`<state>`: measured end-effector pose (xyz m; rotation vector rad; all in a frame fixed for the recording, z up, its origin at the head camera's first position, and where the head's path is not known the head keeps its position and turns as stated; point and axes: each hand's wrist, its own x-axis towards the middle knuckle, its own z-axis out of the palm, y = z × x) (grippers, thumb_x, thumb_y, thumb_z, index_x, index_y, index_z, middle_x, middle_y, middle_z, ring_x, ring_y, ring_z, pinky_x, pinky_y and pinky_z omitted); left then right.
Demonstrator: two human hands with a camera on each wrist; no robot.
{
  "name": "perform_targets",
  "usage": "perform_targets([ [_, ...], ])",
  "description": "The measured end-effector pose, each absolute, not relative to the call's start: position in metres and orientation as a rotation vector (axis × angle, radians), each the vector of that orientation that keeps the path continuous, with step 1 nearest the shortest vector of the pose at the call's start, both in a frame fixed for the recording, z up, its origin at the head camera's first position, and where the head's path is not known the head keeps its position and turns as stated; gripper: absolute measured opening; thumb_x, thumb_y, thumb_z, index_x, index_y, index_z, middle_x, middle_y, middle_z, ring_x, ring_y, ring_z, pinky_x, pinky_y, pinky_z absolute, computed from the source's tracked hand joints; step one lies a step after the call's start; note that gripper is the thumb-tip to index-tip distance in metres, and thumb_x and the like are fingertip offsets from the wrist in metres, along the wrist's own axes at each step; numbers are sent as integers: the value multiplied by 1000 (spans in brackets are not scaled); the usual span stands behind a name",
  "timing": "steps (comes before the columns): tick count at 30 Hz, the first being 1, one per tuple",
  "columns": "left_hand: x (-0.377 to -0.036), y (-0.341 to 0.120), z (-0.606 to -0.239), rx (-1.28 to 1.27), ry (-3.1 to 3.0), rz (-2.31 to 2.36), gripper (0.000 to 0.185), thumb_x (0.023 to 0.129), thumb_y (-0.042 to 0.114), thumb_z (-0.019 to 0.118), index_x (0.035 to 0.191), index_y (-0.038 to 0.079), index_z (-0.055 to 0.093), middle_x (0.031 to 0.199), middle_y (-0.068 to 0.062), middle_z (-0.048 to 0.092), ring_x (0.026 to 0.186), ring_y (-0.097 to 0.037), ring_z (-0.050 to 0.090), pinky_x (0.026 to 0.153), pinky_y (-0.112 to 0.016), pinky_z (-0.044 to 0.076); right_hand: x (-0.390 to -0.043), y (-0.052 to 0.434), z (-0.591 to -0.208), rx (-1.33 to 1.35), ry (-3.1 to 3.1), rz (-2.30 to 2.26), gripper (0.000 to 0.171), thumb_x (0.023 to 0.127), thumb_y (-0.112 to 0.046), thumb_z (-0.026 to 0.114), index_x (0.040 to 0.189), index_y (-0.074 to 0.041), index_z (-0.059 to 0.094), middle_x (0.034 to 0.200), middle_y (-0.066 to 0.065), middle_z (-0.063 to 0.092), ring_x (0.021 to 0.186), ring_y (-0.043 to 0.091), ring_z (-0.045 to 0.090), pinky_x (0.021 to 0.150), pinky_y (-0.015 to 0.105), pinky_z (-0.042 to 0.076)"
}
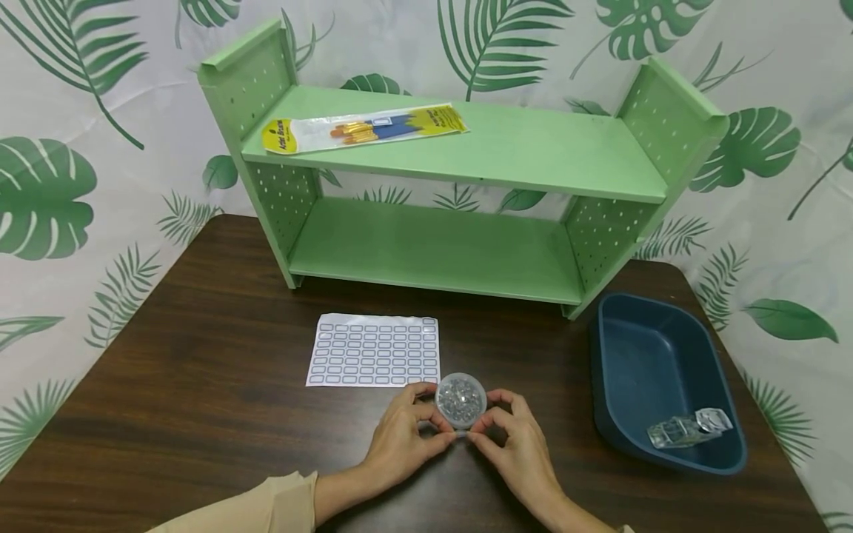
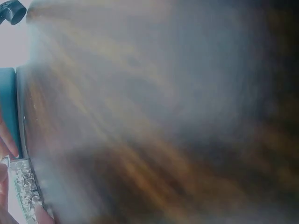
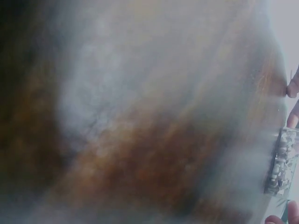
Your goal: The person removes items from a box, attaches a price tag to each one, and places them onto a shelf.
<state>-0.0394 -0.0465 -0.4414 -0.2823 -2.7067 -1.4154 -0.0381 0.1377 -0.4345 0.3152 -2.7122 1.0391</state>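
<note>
Head view, dark wood table (image 1: pixel 200 385), green shelf (image 1: pixel 453 148), leaf-print backdrop (image 1: pixel 80 185)

A dark wood-grain tabletop (image 1: pixel 200 385) is seen, pretty much filling the lower part of the head view. A green two-tier shelf (image 1: pixel 460 192) is parked at the back of it, and a pack of paintbrushes (image 1: pixel 363 129) is laid on the shelf's top board, toward the left. A white sheet of labels (image 1: pixel 375 350) is spread flat just in front of the shelf. A dark blue tray (image 1: pixel 640 348) is set off to the right, near the tabletop's edge.
</note>
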Motion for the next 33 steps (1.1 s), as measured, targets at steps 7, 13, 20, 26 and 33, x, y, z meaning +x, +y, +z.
perform_targets([
  [7,-41,-47,-443,-279,-2734,-1386,16,70,19,84,67,25,70,125,0,62,114,-22,59,84,-37,51,-39,138,-436,283,-2754,1066,28,67,-5,87,67,-22,65,116,12,64,100,21,63,77,30,52],
  [13,-43,-47,-442,-266,-2758,-1387,15,69,20,84,66,24,70,125,0,61,111,-23,61,76,-32,50,-39,137,-438,290,-2737,1095,29,67,-3,86,67,-21,63,116,12,63,99,21,63,77,29,53],
  [20,-46,-46,-441,-272,-2769,-1358,14,69,19,84,66,24,71,124,1,60,110,-22,62,74,-30,50,-42,136,-440,343,-2684,1126,29,68,0,85,67,-19,64,116,13,62,102,24,63,81,33,55],
  [26,-48,-46,-442,-272,-2768,-1344,14,68,19,84,65,24,72,122,2,61,108,-21,62,73,-28,50,-42,136,-444,346,-2644,1142,32,66,3,85,66,-20,63,114,11,63,103,25,62,84,35,54],
  [33,-49,-46,-443,-286,-2764,-1332,14,67,19,84,64,23,72,121,2,61,107,-21,63,73,-27,50,-42,134,-446,359,-2595,1147,36,63,7,84,65,-20,61,111,10,64,102,25,63,85,32,53],
])
